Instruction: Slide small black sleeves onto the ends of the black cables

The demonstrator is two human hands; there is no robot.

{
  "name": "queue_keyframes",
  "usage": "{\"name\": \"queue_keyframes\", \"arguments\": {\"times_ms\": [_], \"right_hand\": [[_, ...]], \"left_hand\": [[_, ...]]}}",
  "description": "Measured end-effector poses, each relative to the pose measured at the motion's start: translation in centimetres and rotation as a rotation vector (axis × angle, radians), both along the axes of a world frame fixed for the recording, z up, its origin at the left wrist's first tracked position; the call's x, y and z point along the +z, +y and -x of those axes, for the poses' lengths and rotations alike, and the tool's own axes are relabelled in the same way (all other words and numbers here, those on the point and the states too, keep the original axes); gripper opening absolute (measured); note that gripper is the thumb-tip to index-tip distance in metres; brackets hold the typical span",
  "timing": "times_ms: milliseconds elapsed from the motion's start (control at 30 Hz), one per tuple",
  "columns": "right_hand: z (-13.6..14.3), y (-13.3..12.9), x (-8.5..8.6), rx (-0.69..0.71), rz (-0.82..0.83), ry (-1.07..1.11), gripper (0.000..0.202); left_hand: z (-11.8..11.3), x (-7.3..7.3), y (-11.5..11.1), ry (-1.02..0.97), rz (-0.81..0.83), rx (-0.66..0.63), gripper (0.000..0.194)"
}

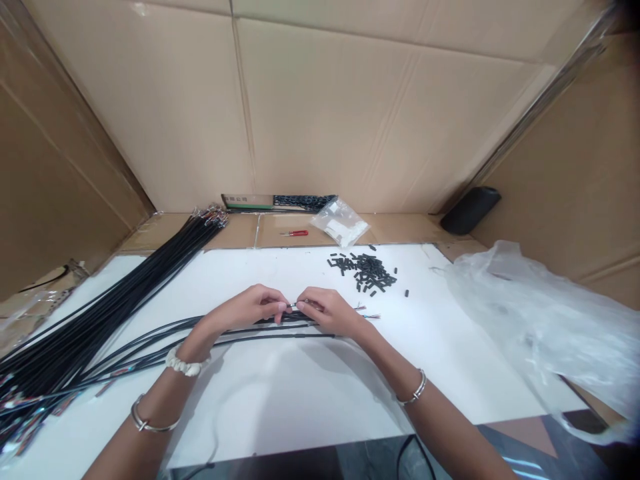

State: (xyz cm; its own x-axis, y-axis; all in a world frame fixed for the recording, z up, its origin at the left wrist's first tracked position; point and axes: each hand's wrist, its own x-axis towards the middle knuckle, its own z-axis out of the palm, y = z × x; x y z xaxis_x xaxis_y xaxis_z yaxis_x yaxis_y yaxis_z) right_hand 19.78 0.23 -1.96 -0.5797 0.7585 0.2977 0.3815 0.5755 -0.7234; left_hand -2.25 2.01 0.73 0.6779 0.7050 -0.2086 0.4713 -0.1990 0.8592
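My left hand [257, 305] and my right hand [327, 310] meet fingertip to fingertip over the middle of the white table surface [280, 393]. Each is closed in a pinch on a thin black cable, whose small light-coloured part [293, 305] shows between them. Several more black cables [240, 339] run beneath both hands, with coloured wire ends [373, 316] sticking out past my right hand. Beyond my right hand lies a loose pile of short black tubes [370, 272].
A thick bundle of black cables [125, 293] lies at the left. Behind are a red-handled tool [299, 233], a clear bag [341, 223] and a black roll [471, 210]. Clear plastic [545, 327] covers the right side. Cardboard walls [320, 100] surround the table.
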Motion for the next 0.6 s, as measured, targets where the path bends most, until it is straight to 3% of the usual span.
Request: {"name": "queue_keyframes", "arguments": {"times_ms": [300,600], "right_hand": [[0.5,0.2,-0.9,0.012,0.094,0.044,0.03],[0.6,0.1,-1.0,-0.126,0.386,0.238,0.035]], "left_hand": [[-0.8,-1.4,0.0,-0.042,-0.07,0.149,0.028],[-2.1,-1.4,-0.8,-0.085,-0.261,0.287,0.018]]}}
